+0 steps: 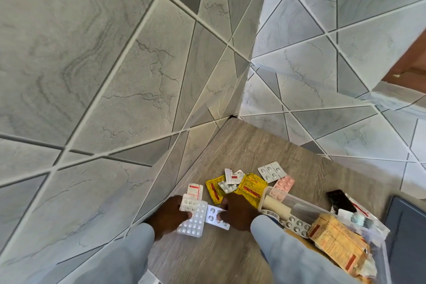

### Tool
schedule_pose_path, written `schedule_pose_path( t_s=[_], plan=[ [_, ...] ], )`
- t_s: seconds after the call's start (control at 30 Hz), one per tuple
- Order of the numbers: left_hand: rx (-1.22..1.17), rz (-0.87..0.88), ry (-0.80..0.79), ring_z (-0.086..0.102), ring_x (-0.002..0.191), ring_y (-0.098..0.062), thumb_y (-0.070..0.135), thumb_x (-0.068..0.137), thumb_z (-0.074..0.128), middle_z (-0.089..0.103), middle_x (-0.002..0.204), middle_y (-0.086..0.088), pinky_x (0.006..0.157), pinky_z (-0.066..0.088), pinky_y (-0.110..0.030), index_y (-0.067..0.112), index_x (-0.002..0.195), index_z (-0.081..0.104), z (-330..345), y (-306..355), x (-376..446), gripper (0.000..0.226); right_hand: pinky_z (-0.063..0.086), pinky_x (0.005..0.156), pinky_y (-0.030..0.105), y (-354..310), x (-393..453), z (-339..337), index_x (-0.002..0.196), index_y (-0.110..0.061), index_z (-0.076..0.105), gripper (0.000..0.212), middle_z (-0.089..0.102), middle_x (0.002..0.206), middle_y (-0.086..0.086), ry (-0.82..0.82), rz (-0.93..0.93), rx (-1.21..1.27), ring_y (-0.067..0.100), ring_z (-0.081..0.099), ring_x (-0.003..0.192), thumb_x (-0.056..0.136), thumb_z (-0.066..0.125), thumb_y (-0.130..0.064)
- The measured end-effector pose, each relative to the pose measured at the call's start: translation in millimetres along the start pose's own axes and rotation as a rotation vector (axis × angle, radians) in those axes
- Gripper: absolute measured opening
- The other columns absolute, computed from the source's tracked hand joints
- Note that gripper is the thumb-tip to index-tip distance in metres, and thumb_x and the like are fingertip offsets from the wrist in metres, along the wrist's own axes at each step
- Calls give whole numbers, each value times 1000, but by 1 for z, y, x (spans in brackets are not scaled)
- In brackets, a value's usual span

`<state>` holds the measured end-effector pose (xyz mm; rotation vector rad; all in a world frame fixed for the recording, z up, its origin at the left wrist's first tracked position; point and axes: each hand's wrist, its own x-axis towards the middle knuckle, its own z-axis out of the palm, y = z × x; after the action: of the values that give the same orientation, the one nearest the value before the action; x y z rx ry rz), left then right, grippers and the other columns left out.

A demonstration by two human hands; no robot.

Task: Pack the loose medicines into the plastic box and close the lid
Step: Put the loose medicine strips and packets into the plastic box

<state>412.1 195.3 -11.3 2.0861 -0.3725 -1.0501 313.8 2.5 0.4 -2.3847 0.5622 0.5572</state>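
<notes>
My left hand point(169, 215) grips a stack of silver blister packs point(192, 217) low over the wooden counter point(242, 145). My right hand point(237, 211) pinches a small silver blister strip point(215, 214) right beside that stack. Loose medicines lie just beyond the hands: yellow sachets point(250, 188), a red-and-white strip point(195, 190), a grey blister point(272, 170) and a pink blister point(282, 185). The clear plastic box point(297, 202) stands open at the right, holding a white roll point(276, 205), blisters and a torn tan packet point(338, 244). Its lid is not visible.
Grey tiled walls meet in a corner behind the counter. A black item point(340, 199) and a clear wrapper point(364, 217) lie past the box. A dark blue surface point(408, 226) borders the counter at the far right.
</notes>
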Motion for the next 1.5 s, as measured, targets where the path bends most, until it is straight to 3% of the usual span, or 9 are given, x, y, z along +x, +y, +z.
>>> schedule_pose_path(
  t_s=[0.07,0.2,0.43,0.57,0.73,0.87,1.07,1.17,1.5],
  plan=[
    [-86,49,5,63,100,-14,11,88,62,66,113,3,76,51,-25,23,114,57,-3,12,-3,29,41,63,26,2,-10,-12,63,-27,51,23,61,89,5,81,-19,92,21,57,88,77,70,-26],
    [-145,168,-30,68,97,-15,20,71,66,74,100,3,84,53,-35,25,102,66,3,43,-5,31,31,49,15,20,-42,-39,66,-22,52,20,52,66,-7,235,-14,237,10,49,63,78,67,-21],
    [-13,351,-195,67,91,-6,18,67,64,74,96,7,79,51,-24,23,101,65,72,114,11,34,37,61,20,120,-129,-78,84,-20,63,9,61,83,-3,479,146,319,10,54,72,89,60,-27],
    [169,433,-263,61,97,-15,26,65,60,65,105,1,91,48,-34,18,109,58,129,156,11,45,43,73,28,188,-183,-80,72,-29,58,21,62,84,-2,582,322,304,16,58,82,89,62,-17],
    [601,533,-355,42,130,-22,15,90,53,45,141,-7,102,31,-22,12,139,36,198,192,2,51,47,70,25,245,-220,-66,62,-34,54,32,65,78,-6,590,496,292,17,65,83,86,63,-15],
    [847,606,-393,32,138,-19,19,93,46,34,151,-4,112,24,-28,20,144,29,235,202,-1,53,43,63,27,260,-232,-63,68,-28,54,26,61,75,-3,624,549,263,19,60,75,89,53,-13],
    [1269,691,-377,44,128,-29,22,90,49,46,140,-8,105,38,-41,20,135,38,256,207,-6,47,46,62,28,266,-240,-60,69,-29,52,26,59,74,-3,670,572,288,18,60,71,89,48,-12],
    [1384,695,-368,47,123,-30,19,88,49,51,133,-9,101,39,-43,20,128,43,257,202,-4,40,44,57,20,262,-235,-59,75,-27,56,22,59,76,-5,633,534,319,9,56,68,92,47,-16],
    [1439,735,-304,43,121,-33,13,85,52,48,132,-11,102,33,-47,18,131,39,252,184,-11,47,58,76,36,256,-216,-45,94,-26,61,19,68,100,4,589,493,331,17,64,85,95,44,-18]
  ],
)
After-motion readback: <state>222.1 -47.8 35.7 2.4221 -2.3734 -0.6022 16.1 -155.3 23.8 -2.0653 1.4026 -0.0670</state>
